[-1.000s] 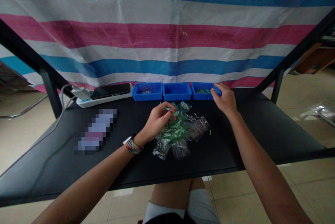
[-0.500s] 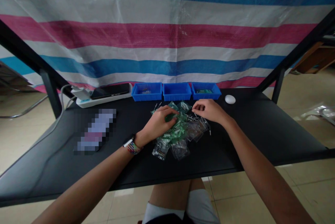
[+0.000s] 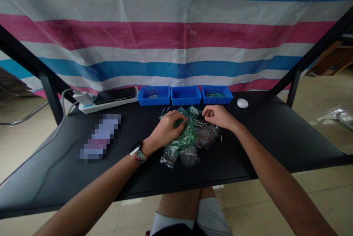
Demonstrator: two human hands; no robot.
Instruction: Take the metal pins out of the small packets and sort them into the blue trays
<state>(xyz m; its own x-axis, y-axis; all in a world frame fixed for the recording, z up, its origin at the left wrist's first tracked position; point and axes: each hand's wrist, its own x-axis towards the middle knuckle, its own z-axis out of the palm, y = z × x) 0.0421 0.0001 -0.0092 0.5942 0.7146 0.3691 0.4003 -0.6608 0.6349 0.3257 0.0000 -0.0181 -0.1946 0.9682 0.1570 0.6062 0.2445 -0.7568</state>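
Observation:
A heap of small clear plastic bags point(image 3: 190, 138), some with green parts inside, lies in the middle of the black table point(image 3: 275, 133). My left hand point(image 3: 165, 129) rests on the left side of the heap, fingers curled onto a green bag. My right hand point(image 3: 217, 115) sits at the heap's upper right with its fingers pinched together over the bags; what they pinch is too small to make out. Three blue bins point(image 3: 185, 95) stand in a row behind the heap against the striped tarp; the right bin point(image 3: 216, 95) holds green parts.
A white oval object point(image 3: 242, 103) lies right of the bins. A white power strip with a dark phone point(image 3: 116, 95) on it sits at the back left, its cable trailing off the edge. A blurred patch point(image 3: 99, 136) lies on the left. Black frame posts rise at both sides.
My right hand drew back from the right blue bin to the heap of bags, uncovering the white oval object. My left hand stayed on the heap, shifting slightly.

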